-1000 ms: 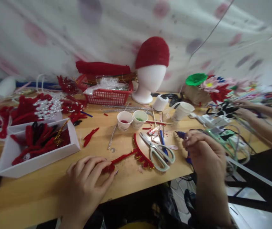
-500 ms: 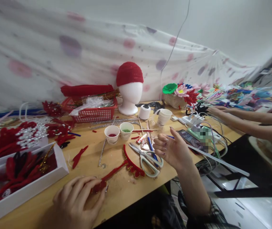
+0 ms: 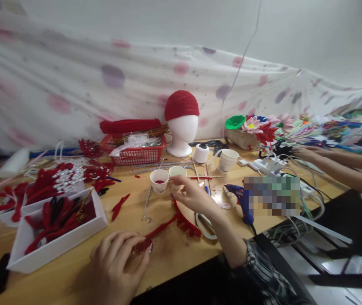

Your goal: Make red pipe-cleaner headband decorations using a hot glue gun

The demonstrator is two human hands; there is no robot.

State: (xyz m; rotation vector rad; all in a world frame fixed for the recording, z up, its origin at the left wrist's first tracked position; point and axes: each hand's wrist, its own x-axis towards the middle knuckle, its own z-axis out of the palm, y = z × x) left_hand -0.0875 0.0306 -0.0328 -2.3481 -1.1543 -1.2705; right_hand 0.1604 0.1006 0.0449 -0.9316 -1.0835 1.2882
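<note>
My left hand [image 3: 117, 262] rests at the table's front, its fingers closed around the near end of a red fuzzy strip [image 3: 160, 228]. The strip runs to a curved red band [image 3: 183, 218] with gold edging and scalloped trim. My right hand [image 3: 196, 197] is over the table at the paper cups, its fingers bent and apart, with nothing visible between them. Its fingertips are beside the cup of red beads [image 3: 159, 182] and in front of a second cup [image 3: 178, 171], partly covered. Below that wrist, white scissors handles [image 3: 206, 226] show; the blades are hidden.
A blue glue gun [image 3: 246, 203] lies right of my forearm, near cables and a power strip [image 3: 268, 165]. At left sits a white box [image 3: 63, 241] of red and black pieces. Behind are a red basket [image 3: 139, 154] and a foam head [image 3: 183, 131]. Another person's arms [image 3: 339, 165] reach in at right.
My right hand has moved left from beside the glue gun to the cups, uncovering the gun. My left hand keeps its hold on the strip. The view has shifted slightly left.
</note>
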